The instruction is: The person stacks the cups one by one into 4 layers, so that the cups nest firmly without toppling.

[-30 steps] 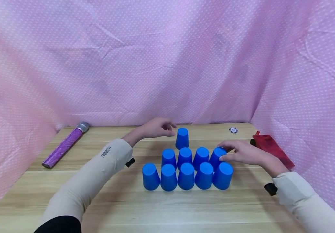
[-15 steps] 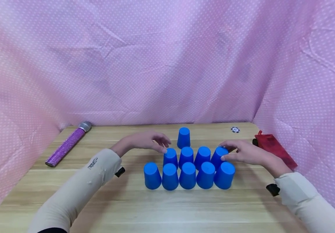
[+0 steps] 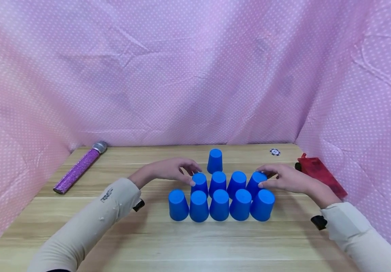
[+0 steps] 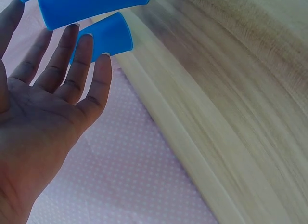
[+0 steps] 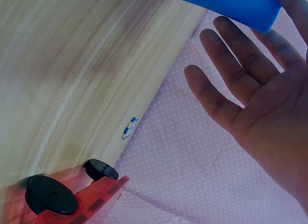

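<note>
Several blue cups stand upside down in two rows, with a lone blue cup point(image 3: 214, 161) behind them. My left hand point(image 3: 170, 170) is at the leftmost cup point(image 3: 200, 183) of the second row, thumb on its near side and index finger at its far side. In the left wrist view the other fingers point(image 4: 98, 84) spread loosely away from the cup. At the row's opposite end, my right hand point(image 3: 285, 179) holds the rightmost cup point(image 3: 256, 182) between thumb and fingers. A front-row cup point(image 3: 219, 206) stands close before the second row.
A purple glittery microphone point(image 3: 80, 168) lies at the table's left. On the right are a poker chip point(image 3: 275, 152) and a red object point(image 3: 321, 176) with black wheels, seen closer in the right wrist view. Pink dotted cloth point(image 3: 195, 75) surrounds the wooden table point(image 3: 195, 249).
My left hand has come from beside the lone back cup, toward me and down, to the second row's leftmost cup. My right hand has stayed at its cup.
</note>
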Demonstrator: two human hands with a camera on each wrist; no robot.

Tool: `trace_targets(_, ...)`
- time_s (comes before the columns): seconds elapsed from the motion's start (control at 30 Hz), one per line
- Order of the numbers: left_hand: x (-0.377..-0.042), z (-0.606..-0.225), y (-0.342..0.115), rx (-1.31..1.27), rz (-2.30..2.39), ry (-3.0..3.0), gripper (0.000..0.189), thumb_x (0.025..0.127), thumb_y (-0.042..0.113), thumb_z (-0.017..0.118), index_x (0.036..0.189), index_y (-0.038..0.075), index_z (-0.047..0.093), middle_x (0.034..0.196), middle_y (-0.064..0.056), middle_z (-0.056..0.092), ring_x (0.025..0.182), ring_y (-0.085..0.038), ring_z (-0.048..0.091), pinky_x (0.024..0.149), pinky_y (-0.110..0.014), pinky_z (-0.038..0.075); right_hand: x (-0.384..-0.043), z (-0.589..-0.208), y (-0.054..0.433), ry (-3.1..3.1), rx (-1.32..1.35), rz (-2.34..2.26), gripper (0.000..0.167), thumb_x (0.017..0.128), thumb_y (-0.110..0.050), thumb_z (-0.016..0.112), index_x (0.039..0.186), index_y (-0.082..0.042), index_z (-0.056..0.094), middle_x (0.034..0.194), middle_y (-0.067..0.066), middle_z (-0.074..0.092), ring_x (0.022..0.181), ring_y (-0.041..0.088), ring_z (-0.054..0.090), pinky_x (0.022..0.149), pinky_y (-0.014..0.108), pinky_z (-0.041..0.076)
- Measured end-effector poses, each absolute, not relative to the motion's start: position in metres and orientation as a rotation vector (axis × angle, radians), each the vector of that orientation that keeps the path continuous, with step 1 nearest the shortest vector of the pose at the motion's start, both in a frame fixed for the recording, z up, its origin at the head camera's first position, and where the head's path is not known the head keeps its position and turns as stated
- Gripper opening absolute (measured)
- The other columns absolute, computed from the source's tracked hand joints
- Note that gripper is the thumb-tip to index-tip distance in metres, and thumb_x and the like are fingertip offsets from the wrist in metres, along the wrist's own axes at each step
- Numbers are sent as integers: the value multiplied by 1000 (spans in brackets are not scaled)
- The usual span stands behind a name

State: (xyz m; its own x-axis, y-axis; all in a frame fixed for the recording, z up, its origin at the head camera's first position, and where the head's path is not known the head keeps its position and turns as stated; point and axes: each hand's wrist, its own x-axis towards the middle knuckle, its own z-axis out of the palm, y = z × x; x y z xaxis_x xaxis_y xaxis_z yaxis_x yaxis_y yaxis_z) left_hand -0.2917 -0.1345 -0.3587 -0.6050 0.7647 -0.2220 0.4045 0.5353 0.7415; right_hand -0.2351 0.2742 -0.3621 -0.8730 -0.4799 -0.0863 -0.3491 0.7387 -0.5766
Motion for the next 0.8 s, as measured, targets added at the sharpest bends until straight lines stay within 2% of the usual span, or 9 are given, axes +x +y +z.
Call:
trace_targets(0.6,-295,-369,-127,993,842,2295,48,89,38,76,133,26,60,119,9,66,117,-14,57,99,-38,49,-236,-363,275,2714,-625,-821,57,91,-42,72,135,-9,59,121,8,68,111,26,62,85,43,57)
trace_targets(0.8,-294,-369,-127,1007,850,2271,48,89,38,76,133,26,60,118,7,66,116,-15,58,99,-40,49,-236,-364,275,2710,-631,-828,57,91,-42,72,135,-9,59,121,8,68,111,26,63,85,43,57)
